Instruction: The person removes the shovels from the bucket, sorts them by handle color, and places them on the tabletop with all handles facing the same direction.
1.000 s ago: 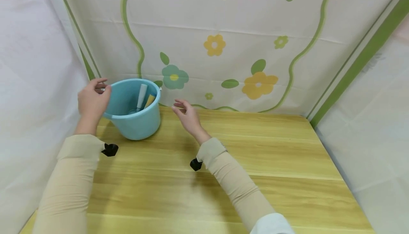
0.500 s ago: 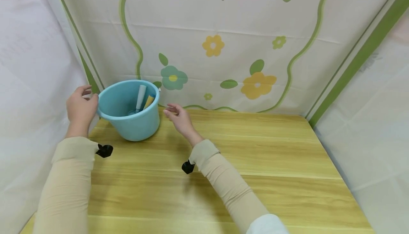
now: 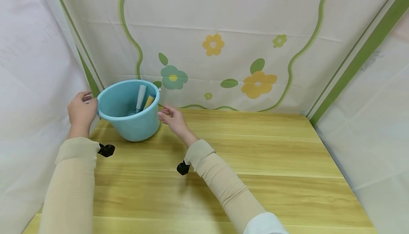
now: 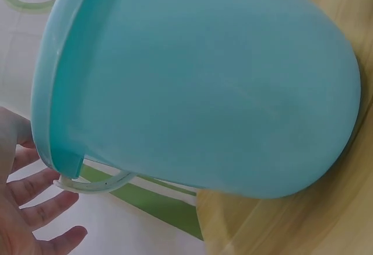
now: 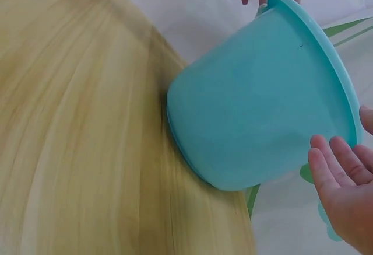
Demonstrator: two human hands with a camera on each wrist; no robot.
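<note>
A light blue bucket [image 3: 135,125] stands upright at the back left of the wooden table. Inside it lean a tool with a pale handle [image 3: 141,97] and a yellow piece [image 3: 148,101]; their lower parts are partly hidden. My left hand [image 3: 81,112] is at the left side of the rim, fingers loosely spread close to the end of the bucket's curved carrying handle [image 4: 102,185]. On the right side, my right hand [image 3: 175,120] has its fingertips [image 5: 317,141] right by the wall below the rim, palm toward the bucket. Neither hand's fingers are curled round it.
The wooden table [image 3: 255,198] stretches to the front and right. Close behind the bucket hangs a white curtain [image 3: 204,14] with printed flowers, and white fabric [image 3: 32,85] borders the left side. A black wrist device [image 3: 183,168] sticks out from the right sleeve, another from the left.
My left hand has moved left and slightly down, from overlapping the rim to its outer left side. My right hand has moved left, up to the bucket. The bucket has stayed in place.
</note>
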